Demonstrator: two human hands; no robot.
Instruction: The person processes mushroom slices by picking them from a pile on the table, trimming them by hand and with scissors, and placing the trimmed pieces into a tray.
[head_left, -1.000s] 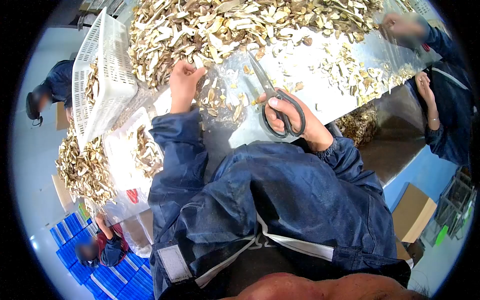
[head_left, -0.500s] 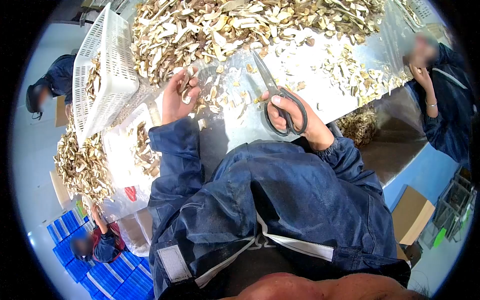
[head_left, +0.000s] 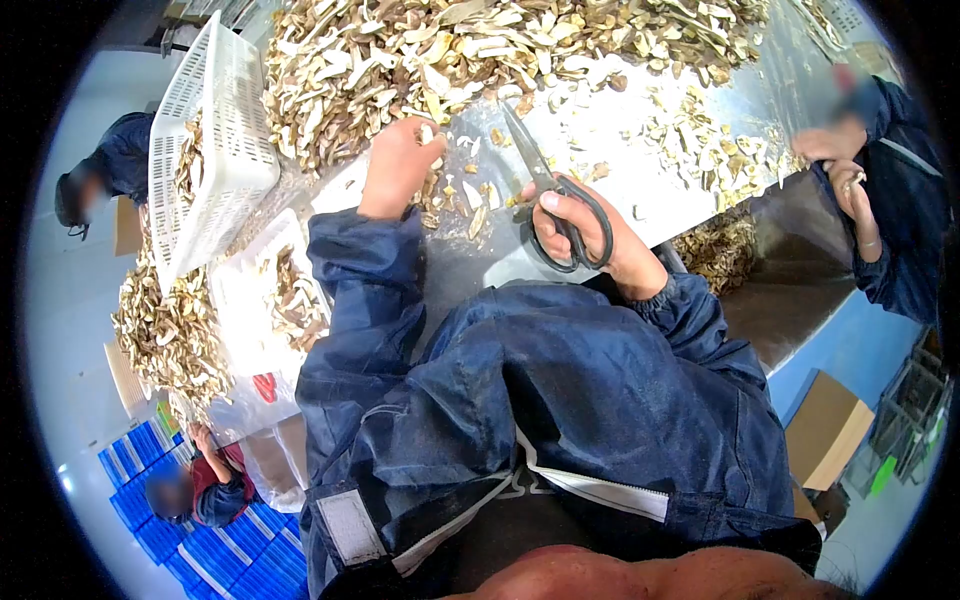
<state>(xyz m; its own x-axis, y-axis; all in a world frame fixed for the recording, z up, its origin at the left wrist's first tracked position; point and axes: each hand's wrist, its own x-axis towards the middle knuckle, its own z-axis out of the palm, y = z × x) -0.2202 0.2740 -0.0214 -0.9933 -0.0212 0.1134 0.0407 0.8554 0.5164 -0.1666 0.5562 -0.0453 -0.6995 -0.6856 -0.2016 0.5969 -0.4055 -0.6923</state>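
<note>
My right hand is closed around black-handled scissors, their blades pointing away from me and slightly parted over the table. My left hand is turned back-up with its fingers curled; a pale slice of dried mushroom shows at its fingertips. What else lies inside that hand is hidden. Just beyond it spreads a large heap of dried mushroom slices. Small loose pieces lie on the tabletop between my two hands.
A white perforated basket stands tilted at the left, beside a white tray with slices. Another mushroom pile lies farther left. Co-workers are at the right, upper left and lower left. Below the table's right edge is more mushroom.
My left hand has moved right and forward, turning from palm-up with mushroom slices showing to back-up with curled fingers. My right hand and the scissors stay put. The right co-worker's hands have moved.
</note>
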